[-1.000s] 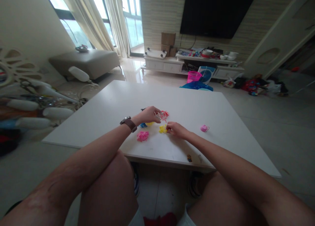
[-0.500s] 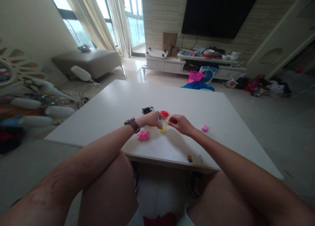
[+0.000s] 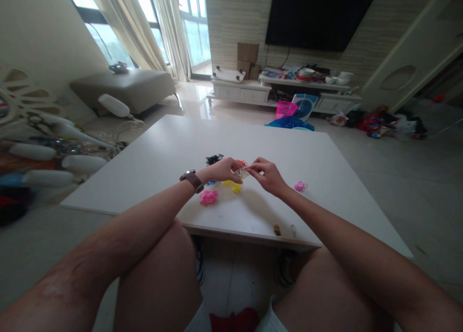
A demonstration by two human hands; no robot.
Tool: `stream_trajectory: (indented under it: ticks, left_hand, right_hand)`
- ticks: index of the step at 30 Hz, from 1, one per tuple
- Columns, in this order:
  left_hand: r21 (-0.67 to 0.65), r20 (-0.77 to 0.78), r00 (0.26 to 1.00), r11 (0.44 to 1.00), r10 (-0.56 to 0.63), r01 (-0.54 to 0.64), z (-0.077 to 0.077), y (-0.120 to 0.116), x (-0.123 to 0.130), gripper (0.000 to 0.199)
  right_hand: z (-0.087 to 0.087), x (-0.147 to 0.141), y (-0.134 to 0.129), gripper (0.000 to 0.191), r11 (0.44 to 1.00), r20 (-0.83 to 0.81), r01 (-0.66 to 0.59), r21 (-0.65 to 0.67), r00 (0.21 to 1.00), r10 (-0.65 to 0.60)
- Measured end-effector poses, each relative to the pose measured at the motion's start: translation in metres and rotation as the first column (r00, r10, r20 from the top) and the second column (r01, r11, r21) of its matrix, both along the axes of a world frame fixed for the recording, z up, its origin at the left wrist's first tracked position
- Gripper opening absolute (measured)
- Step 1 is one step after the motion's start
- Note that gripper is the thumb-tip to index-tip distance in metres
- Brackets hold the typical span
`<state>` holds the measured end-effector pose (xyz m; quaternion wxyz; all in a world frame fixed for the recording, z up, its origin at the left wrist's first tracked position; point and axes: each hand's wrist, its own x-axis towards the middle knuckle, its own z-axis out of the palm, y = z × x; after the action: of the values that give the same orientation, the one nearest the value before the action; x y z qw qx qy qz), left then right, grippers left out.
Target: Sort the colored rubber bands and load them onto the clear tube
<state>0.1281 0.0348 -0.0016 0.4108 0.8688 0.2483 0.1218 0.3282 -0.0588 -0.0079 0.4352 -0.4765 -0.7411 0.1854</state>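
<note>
Over the white table, my left hand is closed round a small clear plastic piece. My right hand is pinched at the right end of that piece; whether something small sits between its fingertips cannot be made out. Around the hands lie little heaps of bands: black behind my left hand, red partly hidden beyond the fingers, yellow just below, blue near the wrist, and pink closer to the front edge.
A pink round item lies right of my right hand. Near the front edge of the table are a small dark-and-yellow figure and a small pale item. Behind the table stands a pink basket.
My right hand's fingers have come to the clear piece, and the yellow bit at their tips no longer shows. The clear piece is more visible between both hands. The view has shifted slightly.
</note>
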Motion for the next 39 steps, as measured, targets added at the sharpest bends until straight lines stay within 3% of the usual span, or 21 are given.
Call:
stream_trajectory:
  ticks: [4,7,13,21,26,29,31,34,39]
  left_hand:
    - [-0.05,0.161,0.973,0.986,0.165,-0.158,-0.003,0.005,0.001,0.033]
    - [-0.078,0.279,0.923,0.964,0.266,-0.254,-0.005,0.008,0.002,0.035]
    - [-0.075,0.23,0.945,0.972,0.233,-0.222,-0.006,0.006,0.0,0.031]
    - [-0.067,0.163,0.96,0.974,0.227,-0.218,0.0,0.004,-0.004,0.03]
    - [-0.07,0.163,0.96,0.973,0.229,-0.22,0.001,0.002,-0.004,0.032]
    - [-0.071,0.164,0.957,0.971,0.237,-0.228,0.002,0.002,-0.004,0.034]
    - [-0.066,0.165,0.957,0.971,0.238,-0.23,0.002,0.002,-0.004,0.036]
    - [-0.053,0.158,0.955,0.968,0.253,-0.247,0.002,0.002,-0.005,0.038]
    - [-0.033,0.145,0.956,0.967,0.253,-0.251,0.0,0.003,-0.017,0.038]
  right_hand:
    - [-0.006,0.0,0.003,0.017,0.99,-0.071,0.143,0.018,0.987,-0.141]
    - [-0.014,0.0,0.005,0.014,0.991,-0.054,0.129,-0.016,0.99,-0.13]
    - [-0.025,-0.002,0.007,0.012,0.998,0.032,0.055,-0.013,0.998,-0.055]
    - [-0.045,0.001,0.007,0.012,0.987,0.295,-0.1,-0.124,0.946,0.133]
    - [-0.049,0.003,0.007,0.011,0.986,0.44,-0.084,-0.144,0.887,0.14]
    - [-0.049,0.02,0.019,0.009,0.973,0.512,0.103,-0.205,0.859,0.017]
    - [-0.049,0.044,0.032,0.009,0.914,0.56,0.323,-0.245,0.817,-0.138]
    - [-0.049,0.096,0.051,0.019,0.816,0.607,0.525,-0.243,0.738,-0.294]
    - [-0.06,0.184,0.068,0.035,0.56,0.666,0.792,-0.244,0.557,-0.497]
